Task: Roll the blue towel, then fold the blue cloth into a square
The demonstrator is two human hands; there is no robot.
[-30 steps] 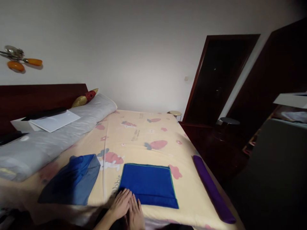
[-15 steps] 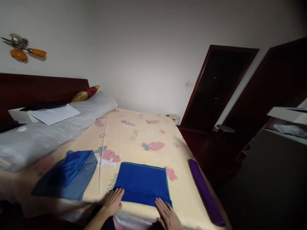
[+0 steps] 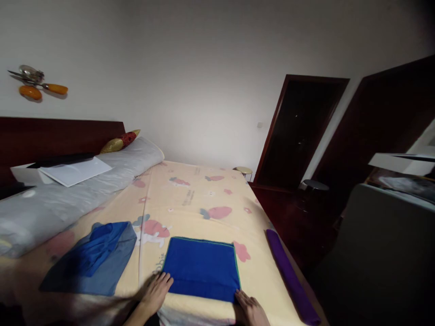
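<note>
A blue cloth (image 3: 203, 267) with a thin green border lies flat as a neat rectangle on the bed. My left hand (image 3: 156, 292) rests at its near left corner, fingers stretched out and lying flat. At the near right corner is my right hand (image 3: 252, 309), its fingertips touching the edge of the cloth with the fingers slightly bent. The underside of both hands is hidden. Left of my left hand, a crumpled blue cloth (image 3: 105, 244) lies on a grey-blue cloth (image 3: 117, 267).
The bed (image 3: 190, 199) has a pale yellow sheet with carrot and rabbit prints. A rolled purple item (image 3: 288, 276) lies along its right edge. Grey bedding (image 3: 136, 158) and a white panel (image 3: 76, 171) are by the headboard (image 3: 61, 136). A dark chair back (image 3: 374, 240) stands right.
My right hand has slid right and back to the cloth's near right corner. My left hand has shifted slightly left and stays at its corner. The view has tilted up a little.
</note>
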